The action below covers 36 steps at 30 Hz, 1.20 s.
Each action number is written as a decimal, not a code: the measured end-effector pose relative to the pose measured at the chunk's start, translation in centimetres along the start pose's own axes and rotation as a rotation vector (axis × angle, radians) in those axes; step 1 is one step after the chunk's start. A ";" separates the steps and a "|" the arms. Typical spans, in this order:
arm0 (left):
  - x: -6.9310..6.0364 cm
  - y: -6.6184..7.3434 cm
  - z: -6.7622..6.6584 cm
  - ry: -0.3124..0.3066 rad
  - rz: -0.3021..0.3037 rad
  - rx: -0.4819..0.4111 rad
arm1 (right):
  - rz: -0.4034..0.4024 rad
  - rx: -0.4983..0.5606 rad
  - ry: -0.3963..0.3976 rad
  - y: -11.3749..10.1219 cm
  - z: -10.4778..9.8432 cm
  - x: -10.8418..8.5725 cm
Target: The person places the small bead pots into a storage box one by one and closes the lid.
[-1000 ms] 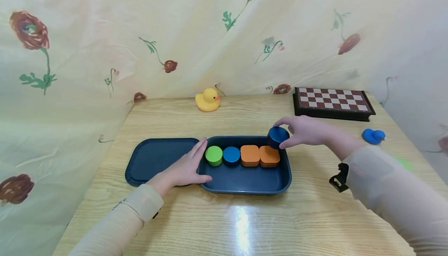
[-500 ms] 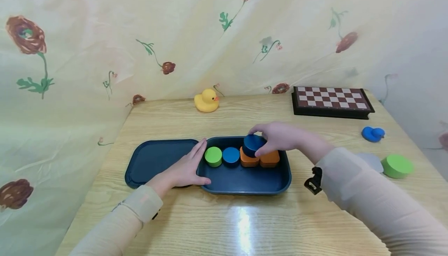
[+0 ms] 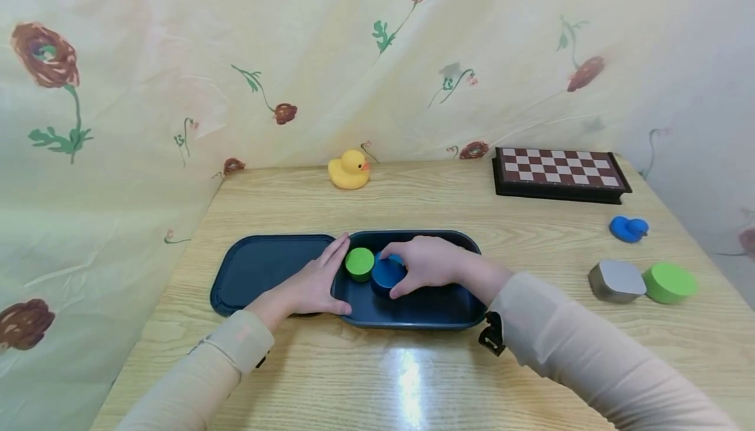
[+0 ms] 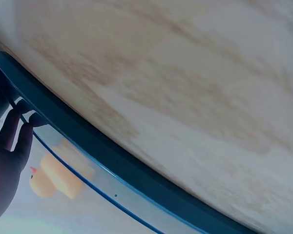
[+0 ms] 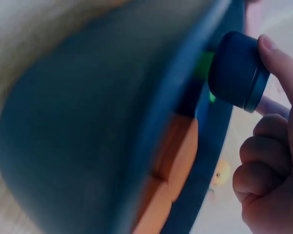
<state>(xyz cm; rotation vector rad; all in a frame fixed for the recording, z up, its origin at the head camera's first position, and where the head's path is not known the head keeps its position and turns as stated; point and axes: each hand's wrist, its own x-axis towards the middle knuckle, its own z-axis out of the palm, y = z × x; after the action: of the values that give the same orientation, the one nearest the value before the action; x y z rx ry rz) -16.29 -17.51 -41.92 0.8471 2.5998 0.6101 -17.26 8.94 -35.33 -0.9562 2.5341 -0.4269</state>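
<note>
Flowered cloth (image 3: 236, 38) backs the surface (image 3: 466, 385), which extends in front of the box (image 3: 413, 325), touched along its edge by the straight-fingered left hand (image 3: 316, 281), the right hand (image 3: 432, 262) pinching a blue tub (image 3: 386, 279).

- Our right hand (image 3: 433, 262) has carried the dark tub (image 3: 386, 278) leftward from the box's (image 3: 413, 323) right end, and now holds it close beside the green tub (image 3: 359, 264).
- We now have the blue tub (image 3: 397, 257) mostly covered.
- The orange tubs (image 5: 178, 151) have slipped from our head view, behind the hand.
- Our right sleeve (image 3: 551, 326) has swung left, uncovering the grey tin (image 3: 617, 281).
</note>
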 end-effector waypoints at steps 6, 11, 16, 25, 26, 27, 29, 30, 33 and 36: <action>0.0 -0.1 0.1 0.001 -0.004 -0.002 | 0.041 -0.052 -0.010 -1.4 1.6 1.0; 0.0 0.0 0.1 0.008 -0.013 -0.007 | 0.024 -0.093 -0.002 -2.4 2.8 1.5; -0.1 -0.1 0.1 0.012 -0.011 -0.007 | -0.008 -0.112 0.014 -2.9 3.6 2.0; 0.0 -0.1 0.1 0.018 0.012 0.000 | 0.021 -0.134 0.042 -3.0 4.7 2.6; 0.0 -0.1 0.1 0.018 0.013 0.000 | 0.024 -0.143 0.047 -3.0 4.8 2.7; 0.0 -0.2 0.1 0.018 0.015 0.002 | 0.027 -0.151 0.054 -3.1 4.8 2.7; 0.0 -0.1 0.1 0.021 0.016 -0.001 | 0.025 -0.175 0.070 -3.1 5.1 2.9; 0.0 -0.1 0.1 0.022 0.015 -0.003 | 0.021 -0.182 0.079 -3.2 5.2 3.0; 0.0 -0.1 0.1 0.023 0.011 -0.003 | 0.004 -0.195 0.101 -3.3 5.4 3.3; 0.0 -0.2 0.2 0.020 0.003 -0.008 | -0.008 -0.189 0.107 -3.4 5.7 3.4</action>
<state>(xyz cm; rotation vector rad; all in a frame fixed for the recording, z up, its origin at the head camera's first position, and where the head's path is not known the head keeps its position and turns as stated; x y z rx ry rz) -16.26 -17.61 -42.14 0.8463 2.6127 0.6328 -15.02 3.37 -39.77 -1.0372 2.7059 -0.2500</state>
